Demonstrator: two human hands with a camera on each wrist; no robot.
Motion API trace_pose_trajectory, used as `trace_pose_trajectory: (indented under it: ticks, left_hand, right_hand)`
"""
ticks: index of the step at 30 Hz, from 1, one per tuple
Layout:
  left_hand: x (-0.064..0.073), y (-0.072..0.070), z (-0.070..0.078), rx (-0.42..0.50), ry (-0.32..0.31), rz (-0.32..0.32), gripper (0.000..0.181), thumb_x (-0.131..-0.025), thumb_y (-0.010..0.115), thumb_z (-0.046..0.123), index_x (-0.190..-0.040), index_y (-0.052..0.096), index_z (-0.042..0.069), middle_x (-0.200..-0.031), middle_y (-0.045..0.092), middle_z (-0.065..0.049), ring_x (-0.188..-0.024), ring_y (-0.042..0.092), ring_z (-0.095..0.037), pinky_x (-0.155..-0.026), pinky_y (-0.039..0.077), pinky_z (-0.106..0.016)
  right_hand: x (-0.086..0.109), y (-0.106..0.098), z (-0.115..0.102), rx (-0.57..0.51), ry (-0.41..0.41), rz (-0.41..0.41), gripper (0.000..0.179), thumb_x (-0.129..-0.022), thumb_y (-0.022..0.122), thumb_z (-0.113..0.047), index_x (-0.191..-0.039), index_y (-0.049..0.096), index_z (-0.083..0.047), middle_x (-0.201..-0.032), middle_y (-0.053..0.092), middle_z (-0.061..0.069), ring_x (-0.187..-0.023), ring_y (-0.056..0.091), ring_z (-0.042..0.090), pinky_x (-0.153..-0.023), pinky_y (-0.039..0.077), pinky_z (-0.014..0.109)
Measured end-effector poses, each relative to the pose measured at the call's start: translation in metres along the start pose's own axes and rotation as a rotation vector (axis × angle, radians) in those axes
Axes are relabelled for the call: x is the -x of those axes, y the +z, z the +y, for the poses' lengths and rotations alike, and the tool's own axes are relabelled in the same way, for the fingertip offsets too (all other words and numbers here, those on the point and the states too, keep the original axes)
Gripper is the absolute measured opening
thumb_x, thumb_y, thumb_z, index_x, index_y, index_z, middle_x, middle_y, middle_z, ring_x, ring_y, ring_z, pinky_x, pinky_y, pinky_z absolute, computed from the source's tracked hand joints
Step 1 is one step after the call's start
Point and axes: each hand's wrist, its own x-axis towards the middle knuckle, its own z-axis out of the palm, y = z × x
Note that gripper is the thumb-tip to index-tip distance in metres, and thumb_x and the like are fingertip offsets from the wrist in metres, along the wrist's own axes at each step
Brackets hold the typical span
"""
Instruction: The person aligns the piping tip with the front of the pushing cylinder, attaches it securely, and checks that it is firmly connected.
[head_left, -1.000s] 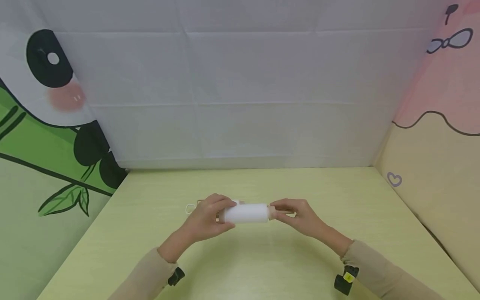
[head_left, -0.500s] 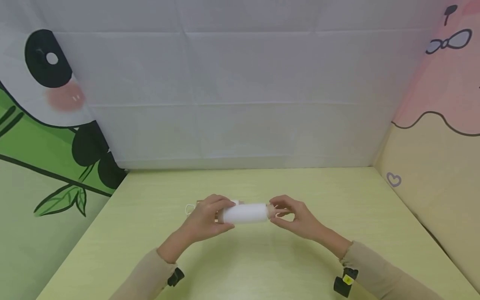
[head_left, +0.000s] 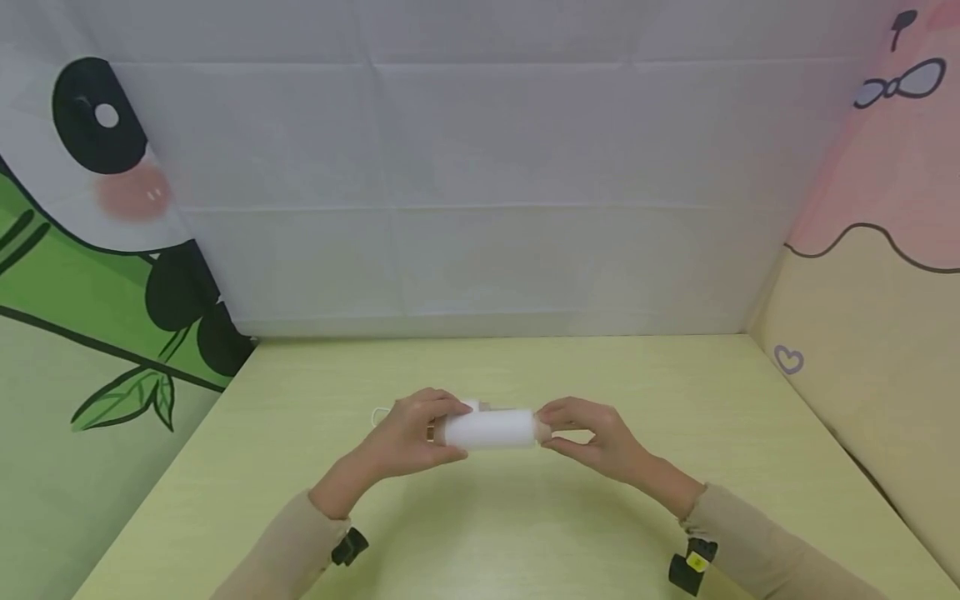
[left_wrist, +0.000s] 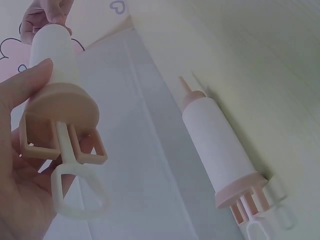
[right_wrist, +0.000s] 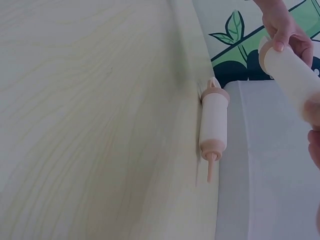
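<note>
A white icing syringe point(head_left: 491, 428) with beige end caps is held level above the table. My left hand point(head_left: 408, 435) grips its barrel at the handle end, thumb on the near side. In the left wrist view, the beige flange with square finger loops point(left_wrist: 62, 115) and the white plunger ring point(left_wrist: 80, 192) point out past that hand. My right hand point(head_left: 592, 435) pinches the beige nozzle cap point(head_left: 542, 428) at the other end, its fingers hiding the nozzle tip. A second icing syringe point(left_wrist: 220, 142) lies on the table behind, mostly hidden in the head view.
The pale wood-grain table point(head_left: 525, 533) reaches back to a pale grey cloth backdrop point(head_left: 480, 200). Painted panels stand at both sides, with a green leaf design point(head_left: 127, 404) on the left and pink point(head_left: 885, 167) on the right.
The right fingers have spread round the nozzle cap and closed in on it again, so the nozzle is now covered. The left hand and syringe have barely shifted.
</note>
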Motion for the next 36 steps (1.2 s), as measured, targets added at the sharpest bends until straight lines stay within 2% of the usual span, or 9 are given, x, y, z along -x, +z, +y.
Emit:
trace_pose_trajectory:
  ticks: [4, 8, 12, 18, 23, 28, 33, 36]
  left_hand:
    - [0.0, -0.003, 0.001, 0.003, -0.048, -0.032, 0.04, -0.07, 0.078, 0.011, -0.107, 0.063, 0.003, -0.105, 0.06, -0.009, -0.091, 0.055, -0.022, -0.067, 0.051, -0.023]
    - [-0.001, -0.006, 0.004, 0.004, -0.087, -0.052, 0.041, -0.069, 0.078, 0.014, -0.107, 0.064, 0.005, -0.104, 0.061, -0.005, -0.09, 0.055, -0.019, -0.067, 0.049, -0.024]
    - [-0.001, -0.008, 0.005, 0.045, -0.126, -0.078, 0.041, -0.07, 0.077, 0.014, -0.107, 0.063, 0.005, -0.103, 0.061, -0.003, -0.089, 0.056, -0.017, -0.067, 0.049, -0.024]
    - [-0.002, -0.01, 0.006, 0.103, -0.154, -0.105, 0.037, -0.071, 0.077, 0.014, -0.106, 0.063, 0.007, -0.101, 0.061, -0.002, -0.088, 0.056, -0.016, -0.067, 0.05, -0.024]
    - [-0.002, -0.01, 0.007, 0.122, -0.173, -0.102, 0.037, -0.072, 0.076, 0.014, -0.106, 0.063, 0.008, -0.102, 0.061, -0.002, -0.087, 0.056, -0.016, -0.067, 0.05, -0.024]
    - [-0.002, -0.007, 0.008, 0.006, -0.113, -0.04, 0.04, -0.07, 0.077, 0.015, -0.107, 0.063, 0.009, -0.104, 0.061, -0.003, -0.089, 0.056, -0.015, -0.069, 0.048, -0.025]
    - [-0.002, -0.003, 0.009, -0.095, 0.009, 0.036, 0.04, -0.067, 0.079, 0.013, -0.104, 0.063, 0.007, -0.102, 0.061, -0.005, -0.089, 0.056, -0.018, -0.065, 0.049, -0.023]
    - [-0.002, -0.002, 0.011, -0.139, 0.08, 0.082, 0.041, -0.065, 0.081, 0.012, -0.101, 0.063, 0.005, -0.1, 0.061, -0.006, -0.087, 0.055, -0.019, -0.061, 0.048, -0.022]
  right_hand:
    - [-0.002, 0.0, -0.002, 0.062, -0.061, 0.004, 0.027, -0.073, 0.073, -0.001, -0.098, 0.064, -0.004, -0.098, 0.064, 0.013, -0.087, 0.065, 0.021, -0.072, 0.052, 0.021]
    - [-0.003, 0.0, -0.003, 0.1, -0.112, 0.027, 0.021, -0.076, 0.072, -0.007, -0.096, 0.065, -0.003, -0.097, 0.065, 0.014, -0.084, 0.065, 0.023, -0.073, 0.052, 0.021]
    - [-0.005, 0.001, -0.003, 0.121, -0.164, 0.058, 0.018, -0.08, 0.069, -0.012, -0.094, 0.065, -0.002, -0.095, 0.065, 0.016, -0.083, 0.064, 0.026, -0.073, 0.052, 0.022]
    - [-0.005, 0.0, -0.004, 0.12, -0.165, 0.06, 0.017, -0.084, 0.064, -0.016, -0.094, 0.065, -0.002, -0.095, 0.064, 0.017, -0.083, 0.064, 0.027, -0.074, 0.052, 0.022]
    - [-0.006, -0.002, -0.004, 0.107, -0.161, 0.06, 0.022, -0.078, 0.07, -0.012, -0.097, 0.066, -0.001, -0.094, 0.066, 0.016, -0.084, 0.065, 0.026, -0.074, 0.052, 0.023]
    - [-0.007, -0.005, -0.003, 0.047, -0.128, 0.06, 0.033, -0.073, 0.074, -0.005, -0.103, 0.063, 0.002, -0.096, 0.066, 0.017, -0.084, 0.066, 0.023, -0.072, 0.053, 0.024]
    - [-0.004, -0.006, -0.003, -0.021, -0.023, 0.021, 0.035, -0.071, 0.073, 0.001, -0.104, 0.062, 0.004, -0.095, 0.065, 0.018, -0.083, 0.066, 0.02, -0.069, 0.053, 0.024]
    - [-0.004, -0.006, -0.005, -0.018, 0.041, 0.006, 0.038, -0.066, 0.074, 0.006, -0.103, 0.063, 0.005, -0.095, 0.065, 0.018, -0.082, 0.066, 0.021, -0.069, 0.053, 0.025]
